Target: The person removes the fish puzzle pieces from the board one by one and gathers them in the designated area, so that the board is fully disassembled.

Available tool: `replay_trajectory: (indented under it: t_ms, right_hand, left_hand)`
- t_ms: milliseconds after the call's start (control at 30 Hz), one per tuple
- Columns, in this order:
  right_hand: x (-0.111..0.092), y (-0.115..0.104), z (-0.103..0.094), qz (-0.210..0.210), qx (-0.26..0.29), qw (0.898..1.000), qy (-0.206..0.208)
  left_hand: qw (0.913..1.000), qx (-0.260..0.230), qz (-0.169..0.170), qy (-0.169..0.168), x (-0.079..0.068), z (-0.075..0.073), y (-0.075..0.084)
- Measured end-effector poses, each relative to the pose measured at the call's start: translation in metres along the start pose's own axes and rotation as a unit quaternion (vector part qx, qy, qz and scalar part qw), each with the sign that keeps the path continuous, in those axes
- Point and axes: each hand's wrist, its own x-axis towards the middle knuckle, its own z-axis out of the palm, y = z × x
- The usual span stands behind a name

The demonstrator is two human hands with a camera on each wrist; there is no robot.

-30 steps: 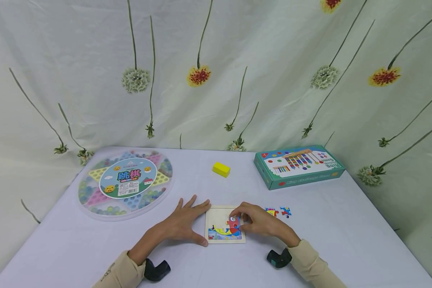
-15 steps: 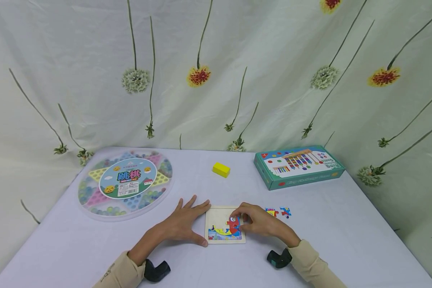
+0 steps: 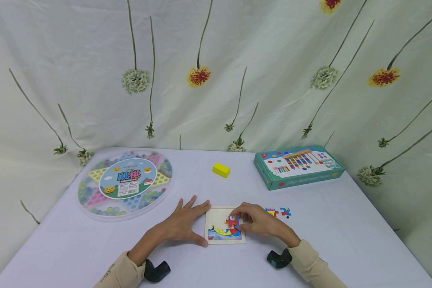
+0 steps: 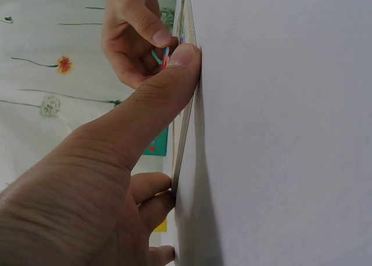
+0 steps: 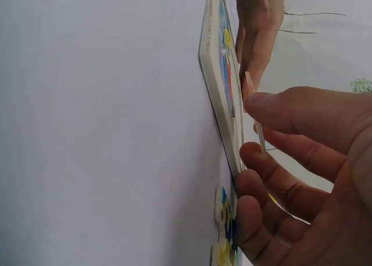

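On the table (image 3: 201, 268), I observe the left hand (image 3: 185, 223), fingers apart, touching the frame (image 3: 226, 241), the right hand (image 3: 258, 220) pinching a puzzle piece (image 3: 232, 222).

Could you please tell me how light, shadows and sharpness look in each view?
Head view: soft, even light, fine print on the round game box too indistinct to read; left wrist view: shadow on the table along the puzzle tray; right wrist view: bluish cast, diffuse shadow beside the puzzle tray and loose puzzle pieces.

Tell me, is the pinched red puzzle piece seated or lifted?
Lifted: right wrist view shows the red puzzle piece apart from its tray.
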Motion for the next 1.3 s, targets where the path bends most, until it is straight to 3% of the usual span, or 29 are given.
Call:
replay_trajectory:
  t_ms: [733, 1300]
  right_hand:
    - [-0.001, 0.001, -0.007, 0.022, 0.009, 1.000, 0.018]
    - [-0.017, 0.008, -0.023, 0.026, -0.009, 0.998, 0.048]
  left_hand:
    - [1.0000, 0.002, -0.002, -0.001, 0.000, 0.001, 0.000]
    - [1.0000, 0.003, -0.002, 0.000, 0.000, 0.000, 0.000]
